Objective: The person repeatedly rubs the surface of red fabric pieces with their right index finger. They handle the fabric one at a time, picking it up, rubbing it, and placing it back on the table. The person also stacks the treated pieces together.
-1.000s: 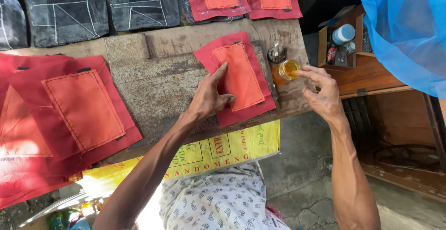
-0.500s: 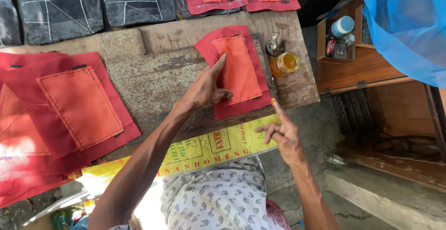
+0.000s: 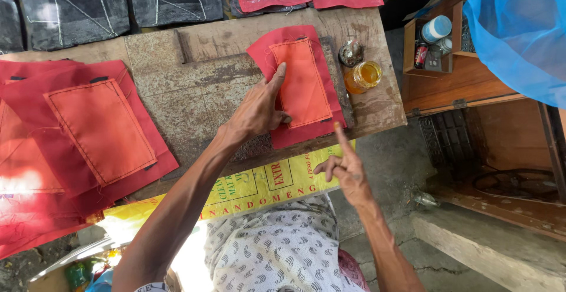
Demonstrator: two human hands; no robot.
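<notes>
I see left hand [image 3: 259, 106] spread flat, pressing red cloth [image 3: 298, 85] with orange patch [image 3: 303, 82] on desk [image 3: 194, 85]; right hand [image 3: 345, 165] empty, forefinger pointing, near desk edge; jar [image 3: 363, 76] beside cloth; finished-looking pieces [image 3: 97, 130] stacked left; this one seemingly in progress

head cam | looks steeply down | close over workbench [image 3: 177, 91] | single view

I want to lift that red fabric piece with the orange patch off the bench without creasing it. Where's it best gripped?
Probably the lower right corner of the red fabric piece, from the bench's near edge. It lies flat with that corner near the edge; the left hand presses its left side, and a jar of amber liquid stands close on the right.
</notes>
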